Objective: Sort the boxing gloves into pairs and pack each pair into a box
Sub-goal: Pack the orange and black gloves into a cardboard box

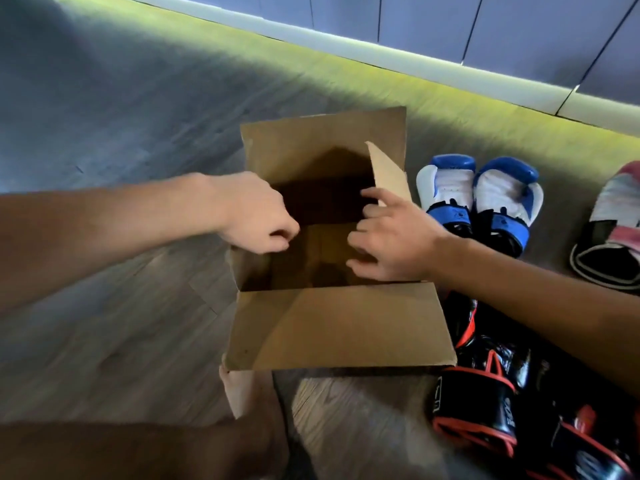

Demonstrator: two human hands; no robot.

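- We see a brown cardboard box point(332, 327) standing open on the grey wood-look floor point(104, 306), about the middle of the scene; its near flap is folded out towards us, its far flap leans back, and its right flap stands upright.
- The inside of the box is dark, with only the bottom flaps showing.
- The left hand point(259, 216) sits at the left rim of the box with its fingers point(284, 233) curled in; we cannot tell whether they pinch the cardboard or hold nothing.
- The right hand point(391, 237) reaches over the right side of the opening, fingers spread and released, the topmost fingertip just beside the upright flap.
- A pair of blue-and-white gloves point(445, 192) lies side by side on the floor just right of the box, cuffs towards us.
- A red-and-white glove point(613, 230) lies farther right, cut by the edge of the view.
- Glossy black gloves with red trim point(485, 393) lie near right, against the box's near right corner and partly under the right forearm.
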